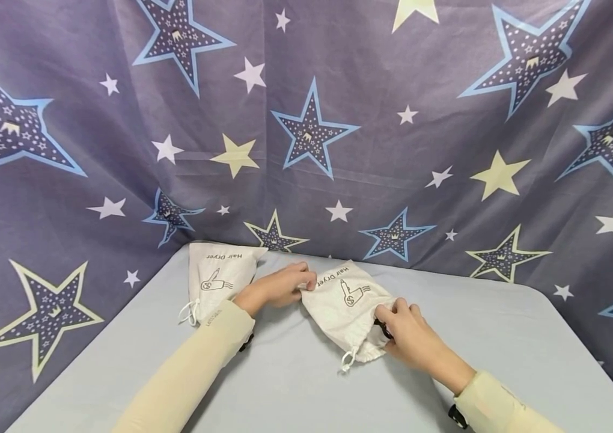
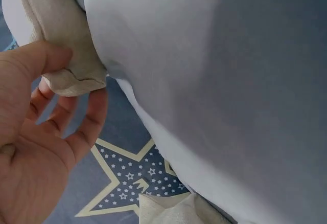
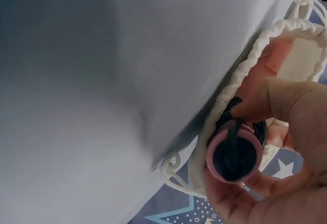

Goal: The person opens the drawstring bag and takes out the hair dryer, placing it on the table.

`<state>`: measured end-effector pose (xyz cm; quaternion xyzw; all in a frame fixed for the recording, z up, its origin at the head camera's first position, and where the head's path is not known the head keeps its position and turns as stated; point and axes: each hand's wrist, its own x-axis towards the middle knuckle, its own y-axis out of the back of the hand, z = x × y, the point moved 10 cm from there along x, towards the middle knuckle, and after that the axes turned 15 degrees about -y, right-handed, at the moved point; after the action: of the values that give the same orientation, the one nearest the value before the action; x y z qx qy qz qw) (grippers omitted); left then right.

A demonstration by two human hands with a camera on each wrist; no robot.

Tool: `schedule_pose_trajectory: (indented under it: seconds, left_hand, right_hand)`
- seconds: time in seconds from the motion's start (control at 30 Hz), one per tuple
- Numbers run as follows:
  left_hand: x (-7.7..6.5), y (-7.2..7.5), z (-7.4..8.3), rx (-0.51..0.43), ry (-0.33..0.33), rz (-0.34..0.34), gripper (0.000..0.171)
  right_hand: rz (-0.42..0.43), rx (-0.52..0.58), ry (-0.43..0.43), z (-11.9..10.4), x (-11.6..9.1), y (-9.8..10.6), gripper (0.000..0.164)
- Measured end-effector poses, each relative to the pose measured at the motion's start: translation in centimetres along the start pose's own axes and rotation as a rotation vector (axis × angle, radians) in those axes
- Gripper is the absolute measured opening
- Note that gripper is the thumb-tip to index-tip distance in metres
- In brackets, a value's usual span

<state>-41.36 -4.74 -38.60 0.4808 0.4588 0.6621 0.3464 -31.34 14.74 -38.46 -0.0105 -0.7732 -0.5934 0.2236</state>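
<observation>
A white cloth drawstring bag (image 1: pixel 339 310) printed "Hair Dryer" lies tilted on the bed-like surface, its mouth toward the lower right. At its upper left corner, my left hand (image 1: pixel 285 285) pinches the cloth between thumb and fingers. My right hand (image 1: pixel 413 338) is at the open mouth. There it grips a pink hair dryer (image 3: pixel 263 73) by its round, dark-ended part, with a black cord bunched beside it. The rest of the dryer is hidden inside the bag. A white drawstring (image 1: pixel 347 359) hangs from the mouth.
A second "Hair Dryer" bag (image 1: pixel 220 273) lies at the left back, close to my left forearm. The surface is covered with a pale blue-grey sheet (image 1: pixel 285 385). A star-patterned curtain (image 1: pixel 382 150) hangs behind and at both sides.
</observation>
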Motion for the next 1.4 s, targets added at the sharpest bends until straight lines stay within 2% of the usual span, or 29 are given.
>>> schedule_pose_trajectory:
  seconds: [0.13,0.43,0.7,0.77,0.87,1.0,1.07,1.13,1.27,1.4]
  left_hand:
    - [0.2,0.0,0.7,0.033,-0.069,0.020,0.031]
    - [0.3,0.3,0.6,0.131,-0.061,0.033,0.028]
    - [-0.2,1.7,0.0,0.160,-0.125,0.150,0.031]
    - [-0.3,1.8,-0.3,0.167,-0.118,0.159,0.031]
    - [-0.3,1.5,-0.9,0.180,-0.049,0.117,0.031]
    - [-0.4,0.8,-1.1,0.198,0.080,-0.003,0.037]
    - [-0.3,0.7,-0.6,0.206,0.098,-0.048,0.040]
    - [-0.1,0.6,0.2,0.200,0.071,-0.069,0.041]
    - [0.4,0.3,1.7,0.157,-0.028,-0.086,0.035]
    - [0.5,-0.2,2.2,0.114,-0.065,-0.102,0.030]
  right_hand:
    - [-0.028,0.015,-0.015,0.0,0.0,-0.2,0.046]
    - [-0.012,0.035,0.003,-0.1,0.1,0.1,0.047]
    - [-0.038,0.128,-0.009,0.8,0.1,0.8,0.047]
    - [-0.042,0.139,-0.007,1.0,0.0,0.8,0.047]
    - [-0.036,0.150,0.007,1.2,-0.1,0.9,0.045]
    - [0.000,0.161,0.027,1.4,-0.2,1.5,0.043]
    - [0.015,0.161,0.036,1.4,-0.3,1.8,0.043]
    - [0.026,0.157,0.046,1.5,-0.3,2.0,0.043]
    - [0.043,0.152,0.064,1.5,-0.3,2.2,0.043]
    - [0.053,0.154,0.074,1.5,-0.3,2.3,0.043]
